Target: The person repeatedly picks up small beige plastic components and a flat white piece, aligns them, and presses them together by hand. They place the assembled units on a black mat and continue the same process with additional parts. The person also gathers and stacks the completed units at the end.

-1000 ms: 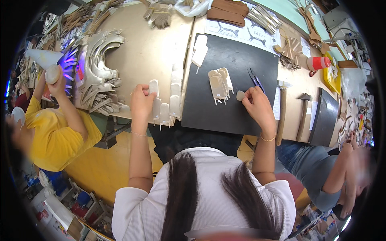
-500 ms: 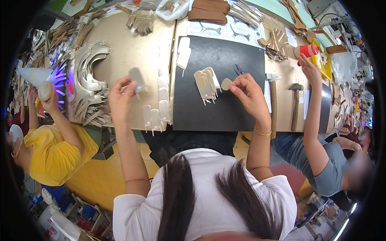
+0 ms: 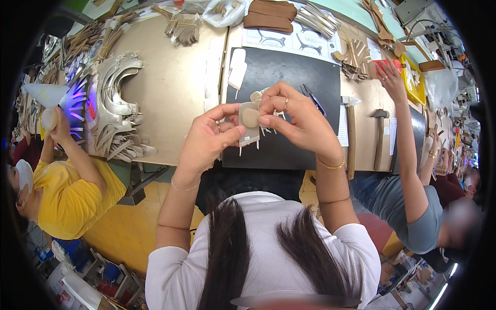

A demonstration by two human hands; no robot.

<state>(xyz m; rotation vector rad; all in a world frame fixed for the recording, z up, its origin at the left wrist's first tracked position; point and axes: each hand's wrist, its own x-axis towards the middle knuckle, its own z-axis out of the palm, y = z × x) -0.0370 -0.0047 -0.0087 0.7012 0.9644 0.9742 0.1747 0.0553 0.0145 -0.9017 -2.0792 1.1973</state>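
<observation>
Over the black mat (image 3: 299, 152), both my hands meet in front of me. My left hand (image 3: 209, 137) pinches a flat grey-beige piece (image 3: 249, 135) with a rounded top and thin strips hanging from its lower end. Pinched in my right hand (image 3: 299, 121) is a small rounded beige patch (image 3: 250, 118), which lies against the upper face of that piece. Behind my fingers a pile of similar pieces (image 3: 256, 96) is mostly hidden. Some whitish pieces (image 3: 237, 72) lie at the mat's far left corner.
A dark slim tool (image 3: 313, 99) lies right of my right hand. Hammers (image 3: 381, 129) rest farther right. Silvery curved parts (image 3: 111, 88) are piled at left. Co-workers sit on both sides; the right one's hand touches a red container (image 3: 380, 68). Brown folded material (image 3: 268, 15) lies at the back.
My left hand has come right from the left board with the flat piece. My right hand has moved left with the small patch, and the two pieces now overlap.
</observation>
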